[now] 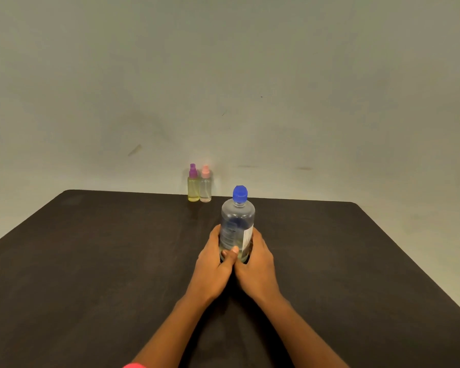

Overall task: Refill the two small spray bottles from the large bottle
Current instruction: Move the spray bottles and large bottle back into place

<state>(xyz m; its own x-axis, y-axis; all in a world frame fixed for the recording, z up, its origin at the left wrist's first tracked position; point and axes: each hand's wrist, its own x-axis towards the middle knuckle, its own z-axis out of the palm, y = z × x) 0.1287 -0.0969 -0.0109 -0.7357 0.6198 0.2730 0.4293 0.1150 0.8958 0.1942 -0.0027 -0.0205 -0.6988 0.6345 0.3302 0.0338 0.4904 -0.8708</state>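
Dark counter [91, 261] fills the lower frame. Dead centre stands the large bottle [237, 221], upright, long axis vertical. Left hand [214, 261] and right hand [258, 261] both wrap around its lower half. Above it, a touch left in the frame, at the counter's far edge: the yellow spray bottle [193, 191] and the clear spray bottle [205, 191], side by side, sprayers on. They sit beyond both hands, slightly nearer the left. The blue cap [240, 194] is on, so it likely comes off first.
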